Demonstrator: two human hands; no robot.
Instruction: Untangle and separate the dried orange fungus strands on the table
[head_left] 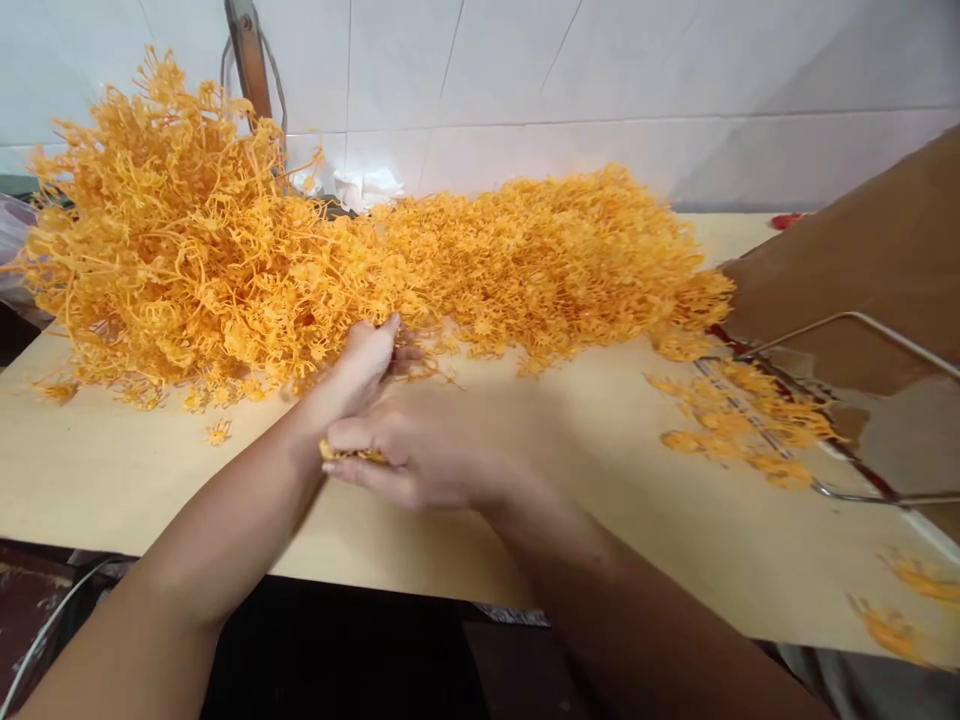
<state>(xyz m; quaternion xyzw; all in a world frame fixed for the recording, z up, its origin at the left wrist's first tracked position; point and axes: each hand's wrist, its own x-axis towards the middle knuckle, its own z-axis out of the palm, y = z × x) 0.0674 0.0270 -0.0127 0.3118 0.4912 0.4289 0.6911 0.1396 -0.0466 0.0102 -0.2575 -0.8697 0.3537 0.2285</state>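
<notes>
A large heap of orange plastic flower pieces (187,250) with thin, spidery stalks stands at the left of the pale tabletop. It joins a lower, denser heap of the same kind (540,260) in the middle. My left hand (369,352) is at the front edge where the heaps meet, thumb and fingers apart; its palm side is partly hidden. Closer to me, my right hand (412,455), slightly blurred, is closed around an orange flower piece (360,455) that shows between thumb and fingers. It overlaps my left wrist in view.
At the right, a brown cardboard box (847,250) leans beside a bent metal wire frame (855,495). Several orange pieces (750,420) lie around the wire. White crumpled tissue (366,188) and an upright metal-and-wood bar (249,60) are behind the heaps, before a tiled wall.
</notes>
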